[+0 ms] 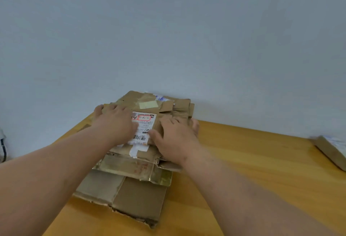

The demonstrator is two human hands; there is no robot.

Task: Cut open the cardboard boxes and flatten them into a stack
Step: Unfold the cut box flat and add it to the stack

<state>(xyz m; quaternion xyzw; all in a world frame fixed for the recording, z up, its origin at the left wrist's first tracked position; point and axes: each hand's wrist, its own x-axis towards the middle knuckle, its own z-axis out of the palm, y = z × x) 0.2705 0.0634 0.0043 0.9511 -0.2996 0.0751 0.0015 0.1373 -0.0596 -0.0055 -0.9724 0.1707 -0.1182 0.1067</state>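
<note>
Head view: one camera, looking down over both forearms.
Stack (pixel 131 162): flattened cardboard boxes piled on the wooden surface (pixel 252 170), its far end against the wall.
Left hand (pixel 114 121): fingers spread flat, pressing the stack's top piece beside the shipping label (pixel 143 128) — likely to keep it flattened.
Right hand (pixel 176 138): also spread flat, pressing the top piece just right of the label.
Unflattened box (pixel 331 149): well right of the stack, at the frame edge — probably next in line.
</note>
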